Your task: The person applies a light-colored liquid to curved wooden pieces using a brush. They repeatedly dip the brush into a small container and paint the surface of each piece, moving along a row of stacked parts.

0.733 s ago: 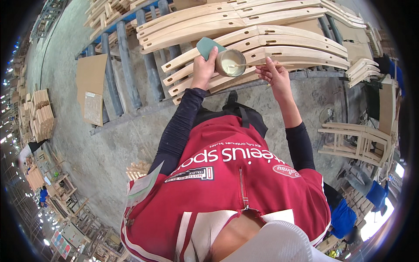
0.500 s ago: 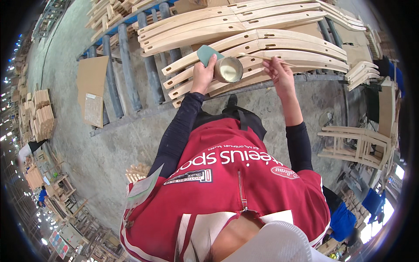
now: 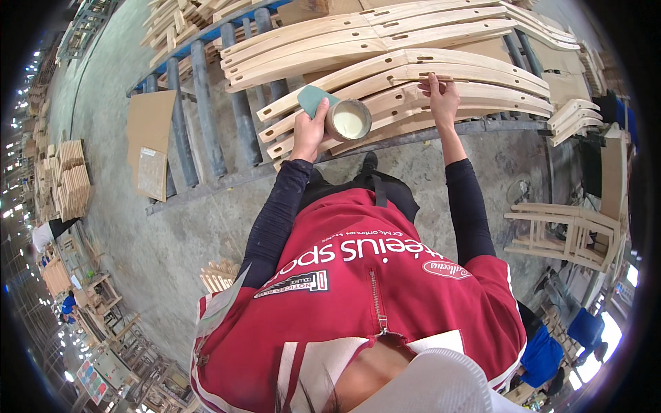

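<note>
My left hand [image 3: 309, 134] is closed around a round cup [image 3: 367, 110] of pale, creamy liquid. A flat green piece [image 3: 315, 98] with rounded corners sticks up between its thumb and the cup; I cannot make out what it is. In a pinch, my right hand [image 3: 442, 103] holds a thin wooden stick [image 3: 451, 79], lying almost level. The stick's left end is over the slotted, curved wooden slats [image 3: 475, 72], near a joint in them; whether it touches the wood I cannot tell. The cup is in front of the slats' near left part.
Beneath the slats runs a roller conveyor [image 3: 239, 113] with grey rollers. A second group of slats [image 3: 303, 58] lies farther back. Cardboard [image 3: 148, 127] leans at the left. Wooden frames [image 3: 568, 230] stand at the right, and stacked wood [image 3: 71, 180] is at far left.
My right hand has moved up and the stick's tip has shifted from beside the cup to farther right over the slats. My left hand has drawn the cup slightly left and down.
</note>
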The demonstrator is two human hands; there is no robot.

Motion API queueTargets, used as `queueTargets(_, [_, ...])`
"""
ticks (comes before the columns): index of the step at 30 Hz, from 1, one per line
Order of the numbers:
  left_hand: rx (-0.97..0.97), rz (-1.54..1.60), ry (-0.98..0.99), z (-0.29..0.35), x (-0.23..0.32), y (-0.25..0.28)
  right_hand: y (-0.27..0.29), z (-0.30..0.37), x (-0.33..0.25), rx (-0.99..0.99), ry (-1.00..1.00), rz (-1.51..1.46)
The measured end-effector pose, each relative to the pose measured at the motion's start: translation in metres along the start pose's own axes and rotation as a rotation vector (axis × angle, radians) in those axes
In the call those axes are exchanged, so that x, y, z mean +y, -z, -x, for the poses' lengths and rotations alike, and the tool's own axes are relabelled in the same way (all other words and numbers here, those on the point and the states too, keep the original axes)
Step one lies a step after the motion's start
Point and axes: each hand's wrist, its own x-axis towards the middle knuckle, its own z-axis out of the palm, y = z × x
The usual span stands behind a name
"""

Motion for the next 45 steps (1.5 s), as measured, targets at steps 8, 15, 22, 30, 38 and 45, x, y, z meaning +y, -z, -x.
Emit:
queueTargets(8, [0.019,0.018,0.03,0.009,0.008,0.001,-0.003,-0.002,0.004,0.003,0.023,-0.085])
queueTargets(15, [0.03,0.073,0.01,0.01,0.007,0.0,-0.01,-0.008,0.009,-0.04,0.039,-0.062])
queueTargets(22, [0.057,0.096,0.041,0.013,0.006,0.006,-0.009,-0.002,-0.007,-0.032,0.1,0.081])
queueTargets(30, [0.058,0.077,0.037,0.011,0.005,0.011,-0.026,-0.002,-0.011,-0.153,0.468,0.569])
queueTargets(38, [0.067,0.094,0.012,0.011,0.005,0.021,-0.032,-0.004,-0.017,-0.225,0.574,0.503])
queueTargets(45, [0.063,0.136,0.054,0.011,0.013,0.024,-0.032,0.004,-0.028,-0.246,0.518,0.66])
